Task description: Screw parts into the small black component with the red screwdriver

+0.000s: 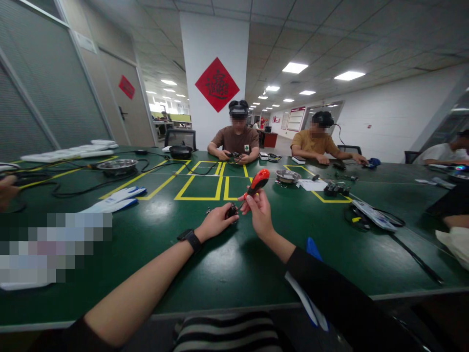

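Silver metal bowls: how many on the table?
2. One silver metal bowl stands at left, beyond the blue-and-white gloves; the other bowl stands right of the red-and-black screwdriver, beside white paper.

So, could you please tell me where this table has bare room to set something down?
Bare tabletop lies between the left forearm and left gloves, and between the right sleeve and thick black cable. Crowded: around the right metal bowl, white paper and black blocks.

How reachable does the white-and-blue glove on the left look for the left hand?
Probably yes: mostly bare tabletop lies between the left hand and the glove. The hand holds a small dark part, though, so it would likely need to let go first.
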Demonstrator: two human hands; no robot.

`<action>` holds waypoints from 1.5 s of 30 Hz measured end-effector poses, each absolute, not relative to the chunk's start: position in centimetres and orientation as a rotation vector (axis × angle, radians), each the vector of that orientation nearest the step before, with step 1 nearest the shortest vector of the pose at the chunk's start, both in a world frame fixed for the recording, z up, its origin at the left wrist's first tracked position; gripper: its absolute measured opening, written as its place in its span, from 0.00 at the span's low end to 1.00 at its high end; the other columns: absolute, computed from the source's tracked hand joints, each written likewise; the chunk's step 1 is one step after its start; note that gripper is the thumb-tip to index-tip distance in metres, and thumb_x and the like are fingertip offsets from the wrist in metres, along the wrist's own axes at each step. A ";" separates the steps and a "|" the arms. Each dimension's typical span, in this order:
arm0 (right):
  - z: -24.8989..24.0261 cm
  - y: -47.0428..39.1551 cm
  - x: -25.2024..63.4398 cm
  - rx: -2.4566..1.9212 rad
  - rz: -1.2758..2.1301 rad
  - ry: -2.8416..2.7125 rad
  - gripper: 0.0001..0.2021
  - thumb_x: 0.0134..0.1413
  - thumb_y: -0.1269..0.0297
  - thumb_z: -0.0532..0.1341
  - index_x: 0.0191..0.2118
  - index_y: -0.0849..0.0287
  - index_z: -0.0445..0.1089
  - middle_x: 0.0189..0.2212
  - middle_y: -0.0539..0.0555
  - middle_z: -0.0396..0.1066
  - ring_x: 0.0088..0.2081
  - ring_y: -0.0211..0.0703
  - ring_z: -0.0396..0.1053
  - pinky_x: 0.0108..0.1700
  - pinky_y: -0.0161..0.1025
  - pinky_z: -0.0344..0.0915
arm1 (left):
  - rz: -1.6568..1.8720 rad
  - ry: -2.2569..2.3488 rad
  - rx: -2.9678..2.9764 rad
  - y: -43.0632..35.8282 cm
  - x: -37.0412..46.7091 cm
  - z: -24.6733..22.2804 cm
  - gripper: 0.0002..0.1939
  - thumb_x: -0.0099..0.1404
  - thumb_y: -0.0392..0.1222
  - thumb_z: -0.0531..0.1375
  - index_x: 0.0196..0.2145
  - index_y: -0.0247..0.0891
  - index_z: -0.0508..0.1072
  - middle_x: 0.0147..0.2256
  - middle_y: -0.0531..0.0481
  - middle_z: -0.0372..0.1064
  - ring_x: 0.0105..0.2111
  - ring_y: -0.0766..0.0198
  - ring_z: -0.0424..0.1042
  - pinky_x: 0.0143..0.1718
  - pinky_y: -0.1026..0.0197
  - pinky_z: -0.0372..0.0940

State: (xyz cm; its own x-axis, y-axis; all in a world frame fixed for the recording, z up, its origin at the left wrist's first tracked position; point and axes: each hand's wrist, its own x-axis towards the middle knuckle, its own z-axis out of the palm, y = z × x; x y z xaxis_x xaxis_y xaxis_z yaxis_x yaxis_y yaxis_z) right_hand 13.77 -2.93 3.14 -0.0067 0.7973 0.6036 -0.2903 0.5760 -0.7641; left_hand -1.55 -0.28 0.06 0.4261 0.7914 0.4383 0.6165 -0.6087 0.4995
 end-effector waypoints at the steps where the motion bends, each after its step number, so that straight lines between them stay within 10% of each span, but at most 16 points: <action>1: 3.1 -2.9 13.8 -0.492 0.913 -1.309 0.10 0.54 0.62 0.56 0.42 0.56 0.58 0.29 0.48 0.68 0.22 0.30 0.63 0.24 0.30 0.62 | 0.960 1.220 2.420 -0.3 -1.5 0.1 0.13 0.60 0.50 0.54 0.34 0.37 0.65 0.29 0.52 0.67 0.26 0.65 0.64 0.27 0.65 0.53; 45: 3.0 -2.6 14.2 -0.475 0.956 -1.260 0.12 0.53 0.64 0.56 0.44 0.57 0.58 0.31 0.49 0.69 0.23 0.32 0.65 0.27 0.33 0.68 | 0.948 1.224 2.398 -0.3 -1.5 0.2 0.13 0.60 0.50 0.54 0.35 0.37 0.65 0.29 0.51 0.68 0.27 0.65 0.65 0.27 0.65 0.54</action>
State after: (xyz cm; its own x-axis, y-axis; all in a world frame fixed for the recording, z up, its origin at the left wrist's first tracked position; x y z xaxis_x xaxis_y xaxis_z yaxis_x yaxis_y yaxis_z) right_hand 14.23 -2.62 3.05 0.0086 0.8144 0.5803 -0.3399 0.5481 -0.7642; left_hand -1.52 -0.33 0.21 0.4236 0.8000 0.4249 0.6116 -0.5986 0.5174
